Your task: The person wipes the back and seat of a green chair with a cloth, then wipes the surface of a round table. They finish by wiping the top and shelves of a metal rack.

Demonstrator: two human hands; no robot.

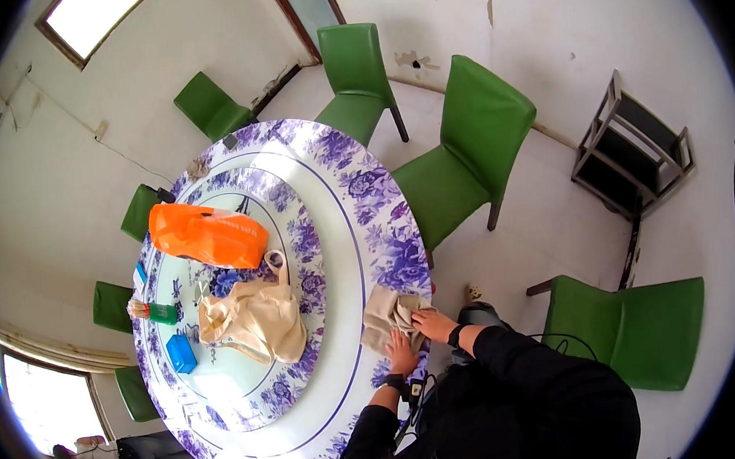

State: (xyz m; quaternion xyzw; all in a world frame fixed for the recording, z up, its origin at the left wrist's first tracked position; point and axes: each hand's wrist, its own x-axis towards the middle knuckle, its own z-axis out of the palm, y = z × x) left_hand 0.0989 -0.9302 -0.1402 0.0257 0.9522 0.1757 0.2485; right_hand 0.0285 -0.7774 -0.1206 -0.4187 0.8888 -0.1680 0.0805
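Observation:
A grey-beige cloth (381, 317), folded and bunched, lies at the near edge of a round table with a purple floral border. My left hand (402, 355) rests on the lower part of the cloth, its fingers apart. Beside it, my right hand (432, 325) has its fingers closed on a raised fold at the cloth's right side. Both wrists wear dark bands. On the round raised centre of the table sit a crumpled beige cloth bag (259, 320) and an orange plastic bag (208, 235).
A blue packet (181, 354) and a green container with sticks (163, 313) stand on the table's far side. Green chairs (482, 113) surround the table (342, 231). A dark metal-framed rack (632, 154) is by the wall. Another person (146, 455) is at the lower left.

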